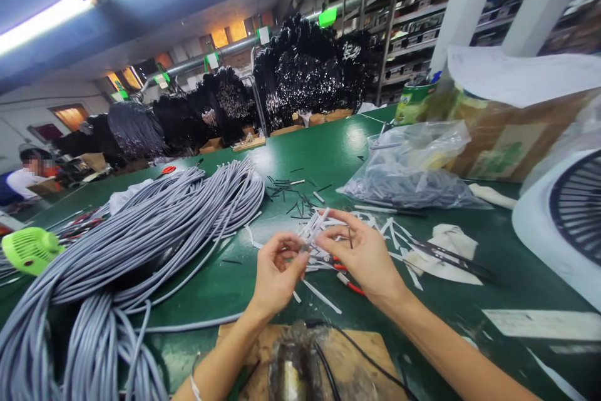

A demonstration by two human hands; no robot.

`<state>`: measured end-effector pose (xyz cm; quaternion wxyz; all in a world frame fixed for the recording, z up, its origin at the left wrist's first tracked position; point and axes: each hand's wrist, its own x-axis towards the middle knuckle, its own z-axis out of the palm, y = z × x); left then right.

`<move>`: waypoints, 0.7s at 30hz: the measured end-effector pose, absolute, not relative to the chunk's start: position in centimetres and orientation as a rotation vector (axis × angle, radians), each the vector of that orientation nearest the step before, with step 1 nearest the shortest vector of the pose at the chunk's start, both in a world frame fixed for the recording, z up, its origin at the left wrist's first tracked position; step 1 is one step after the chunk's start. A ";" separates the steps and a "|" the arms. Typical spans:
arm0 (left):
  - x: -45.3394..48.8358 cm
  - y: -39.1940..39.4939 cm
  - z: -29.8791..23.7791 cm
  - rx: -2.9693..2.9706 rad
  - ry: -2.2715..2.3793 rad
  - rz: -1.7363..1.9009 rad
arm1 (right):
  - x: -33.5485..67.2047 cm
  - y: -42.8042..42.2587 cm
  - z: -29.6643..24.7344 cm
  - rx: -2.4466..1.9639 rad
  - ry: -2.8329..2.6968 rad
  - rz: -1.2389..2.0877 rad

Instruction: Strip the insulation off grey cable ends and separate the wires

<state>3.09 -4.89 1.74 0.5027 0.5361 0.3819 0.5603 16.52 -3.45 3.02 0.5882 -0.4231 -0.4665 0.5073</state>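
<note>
My left hand [277, 273] and my right hand [361, 251] meet over the green table [328, 151], fingers pinched. My right hand holds a small bunch of short white tube pieces [315, 227] that stick up between the two hands. My left hand's fingertips pinch something thin at the end of that bunch; I cannot make out what. Loose white tube pieces [322, 296] and red-handled cutters [350, 285] lie on the table just under my hands. A big coil of grey cable [154, 226] lies to the left.
A clear plastic bag of dark parts [408, 169] and a cardboard box [507, 132] sit at the back right. A white fan [563, 219] stands at the right, a green fan [30, 249] at the left. A wooden board with a tool [300, 357] is nearest me. Another person [25, 172] sits far left.
</note>
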 end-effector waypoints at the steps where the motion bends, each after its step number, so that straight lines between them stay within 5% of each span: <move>1: 3.1 -4.9 1.8 1.296 0.918 1.345 | 16.6 -3.3 2.9 -0.998 -1.079 1.160; 11: 2.9 -5.0 2.2 1.255 0.889 1.379 | 16.9 -4.2 2.9 -1.031 -1.017 0.355; 21: 3.0 -5.1 1.9 1.303 0.968 1.364 | 16.1 -4.5 2.2 -0.928 -1.362 0.683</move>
